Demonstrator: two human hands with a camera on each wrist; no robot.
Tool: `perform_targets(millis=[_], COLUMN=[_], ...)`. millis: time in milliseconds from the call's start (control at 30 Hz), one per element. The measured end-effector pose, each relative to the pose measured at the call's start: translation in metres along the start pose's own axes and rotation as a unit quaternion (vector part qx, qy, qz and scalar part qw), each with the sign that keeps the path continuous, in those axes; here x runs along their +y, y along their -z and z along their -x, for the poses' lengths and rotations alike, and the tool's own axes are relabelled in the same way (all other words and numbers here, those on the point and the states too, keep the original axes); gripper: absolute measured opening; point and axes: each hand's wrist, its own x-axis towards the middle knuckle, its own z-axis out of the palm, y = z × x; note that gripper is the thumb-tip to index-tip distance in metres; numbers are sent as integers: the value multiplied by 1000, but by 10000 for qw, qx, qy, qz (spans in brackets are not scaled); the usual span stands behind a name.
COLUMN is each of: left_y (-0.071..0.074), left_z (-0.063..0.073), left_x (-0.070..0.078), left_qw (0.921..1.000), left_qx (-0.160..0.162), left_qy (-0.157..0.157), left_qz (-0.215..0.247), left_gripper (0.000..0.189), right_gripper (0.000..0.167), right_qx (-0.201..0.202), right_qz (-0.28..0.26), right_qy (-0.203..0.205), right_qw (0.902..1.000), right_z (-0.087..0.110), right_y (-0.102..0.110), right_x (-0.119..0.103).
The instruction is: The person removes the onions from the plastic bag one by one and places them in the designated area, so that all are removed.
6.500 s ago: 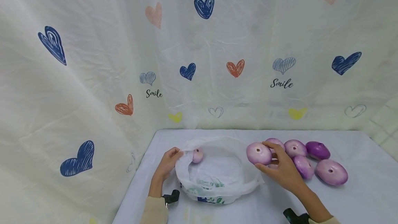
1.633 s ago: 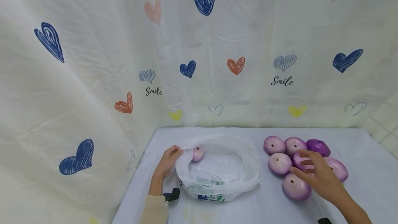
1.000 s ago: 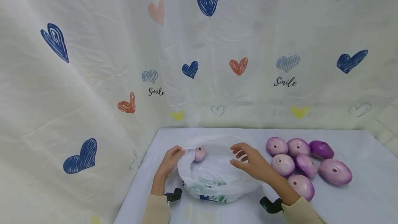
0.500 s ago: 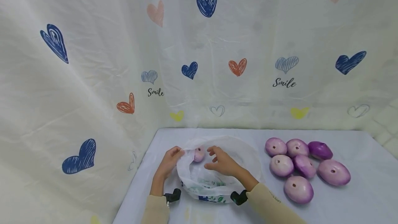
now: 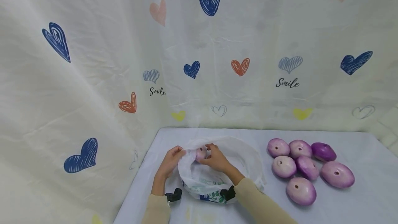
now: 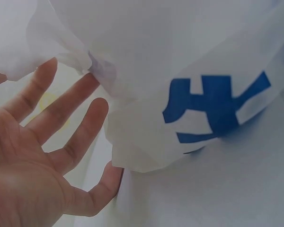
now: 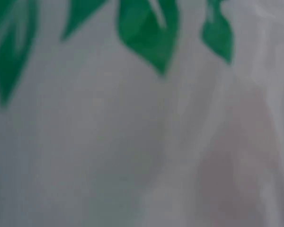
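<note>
A white plastic bag with green and blue print stands open-mouthed on the table. My left hand holds its rim at the left side; in the left wrist view the plastic hangs beside several spread fingers. My right hand reaches inside the bag, its thumb and fingers round a purple onion at the left inner wall. In the right wrist view only blurred plastic with green leaf print shows, so that hand is hidden there.
Several purple onions lie grouped right of the bag, among them a near one, a long one and a darker one. A white table carries everything. A curtain printed with hearts hangs behind.
Earlier my right hand put down an onion at the right group. Then it came left, fingers loose, into the bag and closed on the onion there. My left hand has stayed at the rim.
</note>
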Motion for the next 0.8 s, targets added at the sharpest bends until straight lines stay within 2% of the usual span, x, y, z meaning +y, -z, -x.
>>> perform_targets(millis=[233,600,800], left_y=[0,0,1], left_z=[0,0,-1], left_x=[0,0,-1], left_qw=[10000,10000,10000], left_qx=[2,-44,-12], left_qy=[17,12,26], left_qz=[10,20,29], left_gripper=[19,18,18], right_gripper=[77,81,84], right_qx=[127,316,404], right_qz=[-57,188,244], right_qy=[-2,-460,-401], right_qw=[9999,9983,9981], right_z=[-8,-16,-15], right_y=[-9,-16,-16], right_x=[3,4,5])
